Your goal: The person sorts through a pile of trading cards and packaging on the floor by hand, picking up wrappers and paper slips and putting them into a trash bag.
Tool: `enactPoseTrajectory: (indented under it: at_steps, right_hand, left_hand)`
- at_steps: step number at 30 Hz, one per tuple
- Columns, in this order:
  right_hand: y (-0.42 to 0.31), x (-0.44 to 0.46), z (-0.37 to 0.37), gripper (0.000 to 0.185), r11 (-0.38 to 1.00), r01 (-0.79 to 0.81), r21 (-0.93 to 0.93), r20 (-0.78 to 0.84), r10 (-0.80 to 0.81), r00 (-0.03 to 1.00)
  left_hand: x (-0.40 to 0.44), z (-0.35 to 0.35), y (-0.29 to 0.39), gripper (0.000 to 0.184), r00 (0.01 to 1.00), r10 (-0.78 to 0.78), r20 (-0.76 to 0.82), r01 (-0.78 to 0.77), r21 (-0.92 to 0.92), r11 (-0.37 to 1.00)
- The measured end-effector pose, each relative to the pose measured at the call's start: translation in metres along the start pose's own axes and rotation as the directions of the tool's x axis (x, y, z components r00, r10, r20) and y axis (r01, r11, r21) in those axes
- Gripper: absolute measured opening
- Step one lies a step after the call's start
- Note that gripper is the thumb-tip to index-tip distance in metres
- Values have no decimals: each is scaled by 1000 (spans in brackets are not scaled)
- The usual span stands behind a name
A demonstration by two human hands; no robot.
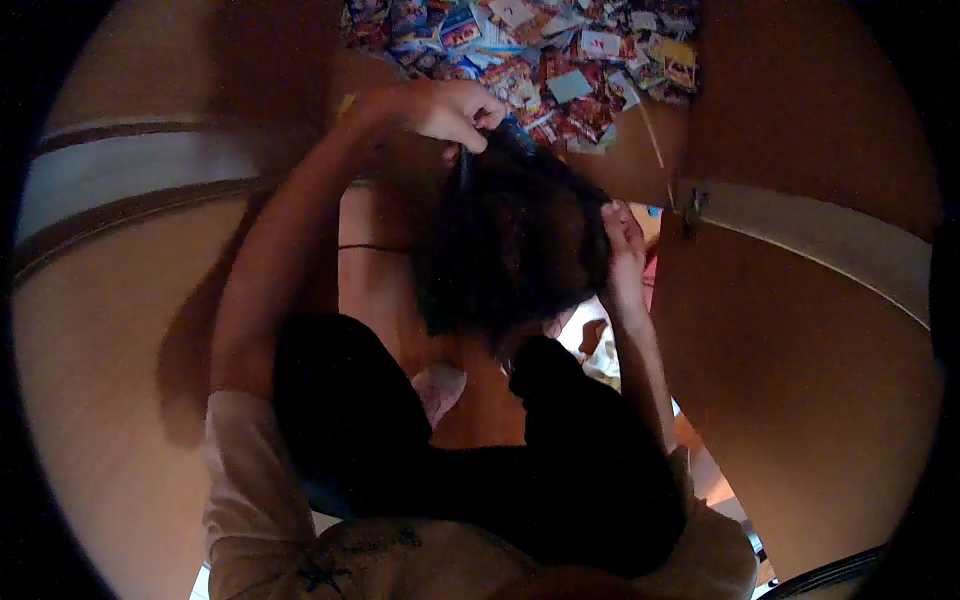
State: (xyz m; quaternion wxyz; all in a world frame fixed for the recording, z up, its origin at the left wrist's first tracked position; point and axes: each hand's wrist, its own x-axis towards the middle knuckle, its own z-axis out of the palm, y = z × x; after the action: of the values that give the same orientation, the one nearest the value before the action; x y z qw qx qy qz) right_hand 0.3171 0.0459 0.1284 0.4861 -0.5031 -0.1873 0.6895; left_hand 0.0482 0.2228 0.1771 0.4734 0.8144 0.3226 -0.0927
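A dark bag-like item (515,245), its exact kind too dim to tell, hangs between my hands above my knees. At its upper left edge my left hand (460,118) is closed, with fingers and thumb pinching the dark material. My right hand (624,235) grips the item's right edge with curled fingers. The inside and underside of the item are lost in shadow. Just beyond it lies a wide pile of colourful cards (570,85).
Brown wooden panels (800,330) stand on both sides, each with a pale strip. A thin cord (375,247) runs to the item from the left. My foot (440,390) and dark-clothed legs are below. Dark cables (835,575) lie at the lower right.
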Motion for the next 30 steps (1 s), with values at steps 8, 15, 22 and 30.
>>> enactPoseTrajectory:
  at_steps: [8, 15, 22, 30]
  right_hand:
    - [-60, 10, 36, 24, 857, -22, -515, 291, 199, 936]
    - [-56, 109, 44, 57, -23, 589, -808, 513, -521, 682]
    - [-2, 140, 87, 80, -356, 593, -723, 687, -274, 673]
    - [18, 171, 130, 60, -462, 430, -775, 618, -414, 669]
  left_hand:
    - [-45, -48, 8, 31, 930, -365, -53, 316, -399, 861]
    - [-73, -18, -108, 26, 689, -307, -657, 721, 577, 382]
    - [-77, 42, -191, 35, 427, -199, -882, 714, 194, 673]
    - [-124, 23, -184, 23, 664, 21, -747, 601, 551, 579]
